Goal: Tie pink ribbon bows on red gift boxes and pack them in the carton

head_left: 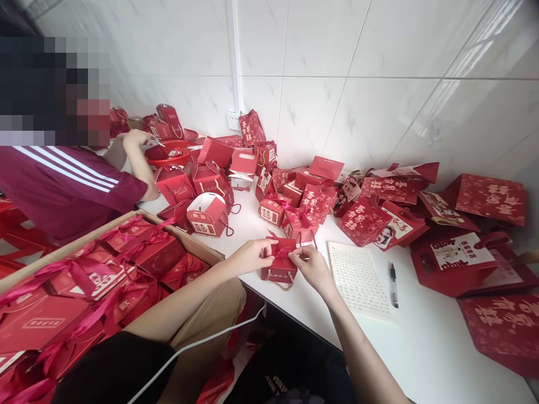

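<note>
Head view: in the lower middle of the frame, a small red box (pixel 278 274) sits on the white table (pixel 438 350), near its front edge, with a red ribbon (pixel 283 251) across its top and a rope handle (pixel 281 286) hanging at its near side. The right hand (pixel 314 270) comes in from the lower right, thumb and forefinger pinched together on the ribbon. The left hand (pixel 251 256) reaches in from the lower left, its fingers curled at the ribbon's other side; whether they grip it I cannot tell. Just right of the right hand lies a handwritten sheet (pixel 357 275), with a pen (pixel 393 286) beside it. Red bags (pixel 457 258) crowd the right side, and more red boxes (pixel 213 182) are heaped behind the hands, towards the tiled wall (pixel 379 45). A carton (pixel 206 251) of ribboned boxes fills the lower left. A white cable (pixel 202 339) crosses the bottom of the frame. At upper left, a co-worker's hand (pixel 137 140) extends near a red basin (pixel 168 161).
</note>
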A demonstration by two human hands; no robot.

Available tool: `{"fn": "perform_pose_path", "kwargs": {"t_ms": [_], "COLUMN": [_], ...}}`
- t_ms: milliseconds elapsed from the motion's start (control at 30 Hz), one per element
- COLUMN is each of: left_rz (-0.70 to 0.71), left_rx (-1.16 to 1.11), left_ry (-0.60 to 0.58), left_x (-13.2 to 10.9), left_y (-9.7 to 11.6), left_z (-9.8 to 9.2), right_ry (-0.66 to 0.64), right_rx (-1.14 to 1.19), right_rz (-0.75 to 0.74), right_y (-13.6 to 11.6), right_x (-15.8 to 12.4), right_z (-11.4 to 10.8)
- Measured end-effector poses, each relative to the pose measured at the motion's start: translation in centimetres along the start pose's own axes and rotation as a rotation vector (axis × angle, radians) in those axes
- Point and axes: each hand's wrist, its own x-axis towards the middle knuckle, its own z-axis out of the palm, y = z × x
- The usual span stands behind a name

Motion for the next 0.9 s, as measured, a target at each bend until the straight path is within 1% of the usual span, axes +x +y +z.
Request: {"fn": "perform_pose_path", "kwargs": {"t_ms": [200,367,467,633,700,733,800,833,867,900], "left_rz": [-0.012,0.0,-0.028,-0.094,-0.09,-0.085,-0.078,-0.074,-0.067,-0.057], "left_rx": [0.006,0.066,0.102,0.081,0.073,0.068,0.052,0.044,0.039,0.04], "left_ry": [0.014,0.098,0.137,0.102,0.098,0.097,0.087,0.08,0.077,0.077], "left_x": [0.1,0.3,0.5,0.3,0.3,0.3,0.3,0.4,0.4,0.5], "left_y": [-0.2,-0.9,-1.4,-1.5,-1.4,-1.4,-1.2,-1.1,-0.9,-0.7], "left_z": [-0.1,-0.1,-0.1,-0.3,-0.4,-0.4,-0.4,-0.3,-0.3,-0.3], "right_ry": [-0.017,-0.066,-0.089,-0.107,-0.07,-0.016,0.083,0.091,0.061,-0.011], "right_rx": [0.048,0.105,0.124,0.121,0.09,0.055,-0.038,-0.087,-0.134,-0.172], "right_rz": [0.037,0.101,0.131,0.138,0.128,0.102,-0.019,-0.104,-0.189,-0.254], "right_y": [1.0,1.7,1.9,2.0,1.6,1.2,0.1,-0.6,-1.3,-2.0], "right_x": [0.0,0.3,0.4,0.4,0.7,0.9,1.5,1.9,2.4,2.9], "right_z": [-1.1,-1.5,-1.6,-2.5,-3.1,-3.3,-3.3,-3.0,-2.5,-1.9]}}
